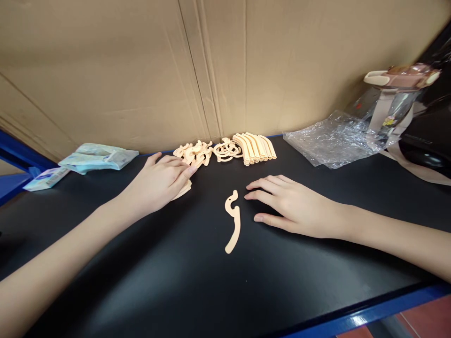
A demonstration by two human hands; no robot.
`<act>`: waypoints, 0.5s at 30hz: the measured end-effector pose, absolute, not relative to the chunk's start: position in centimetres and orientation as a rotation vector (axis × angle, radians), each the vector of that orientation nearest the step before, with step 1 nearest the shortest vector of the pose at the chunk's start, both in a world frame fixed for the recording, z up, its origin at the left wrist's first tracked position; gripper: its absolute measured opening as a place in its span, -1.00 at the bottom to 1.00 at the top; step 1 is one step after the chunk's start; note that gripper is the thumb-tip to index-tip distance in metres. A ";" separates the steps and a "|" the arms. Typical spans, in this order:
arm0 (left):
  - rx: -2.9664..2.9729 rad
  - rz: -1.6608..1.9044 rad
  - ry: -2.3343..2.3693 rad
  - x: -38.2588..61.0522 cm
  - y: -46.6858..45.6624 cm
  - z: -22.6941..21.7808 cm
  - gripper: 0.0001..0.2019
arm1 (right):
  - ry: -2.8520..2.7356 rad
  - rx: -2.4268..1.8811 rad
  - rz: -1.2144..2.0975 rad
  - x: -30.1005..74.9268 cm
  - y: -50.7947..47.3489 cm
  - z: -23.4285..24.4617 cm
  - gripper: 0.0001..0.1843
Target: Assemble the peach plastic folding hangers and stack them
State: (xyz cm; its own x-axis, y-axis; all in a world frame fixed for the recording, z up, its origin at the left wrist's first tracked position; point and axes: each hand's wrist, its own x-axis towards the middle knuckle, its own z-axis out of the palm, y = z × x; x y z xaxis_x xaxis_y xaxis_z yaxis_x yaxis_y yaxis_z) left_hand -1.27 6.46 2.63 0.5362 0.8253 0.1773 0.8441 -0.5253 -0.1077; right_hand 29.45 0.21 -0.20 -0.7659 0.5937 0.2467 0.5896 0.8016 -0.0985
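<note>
A hook-topped, curved flat piece of pale wood (237, 230) lies by itself on the black tabletop between my hands. My left hand (162, 180) is palm down at the near side of a loose heap of small curved wooden pieces (202, 152), fingers apart, some fingertips hidden against the heap. Partly under that hand sit more flat wooden pieces (183, 189). Just right of the lone piece, my right hand (282, 202) hovers or rests with fingers stretched and nothing in them; I cannot tell whether it touches the table.
Behind are ring-like wooden pieces (227, 149) and neat stacks of curved strips (254, 148), before a cardboard wall (141, 70). Tissue packs (97, 157) lie left. Clear plastic wrap (331, 141) and a strapped bottle (401, 77) are at right. A blue edge (373, 310) borders the table.
</note>
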 end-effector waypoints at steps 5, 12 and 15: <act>-2.587 -0.166 -1.448 -1.2 6.5 2.6 -0.37 | -2.720 -0.915 0.027 29.5 0.1 -0.2 -0.57; -2.442 -0.327 -1.445 -0.1 4.9 3.0 -0.43 | -2.722 -0.916 0.029 29.4 0.1 -0.3 -0.57; -2.257 -0.491 -1.252 1.0 3.2 3.0 -0.58 | -2.719 -0.917 0.035 29.4 0.2 -0.2 -0.57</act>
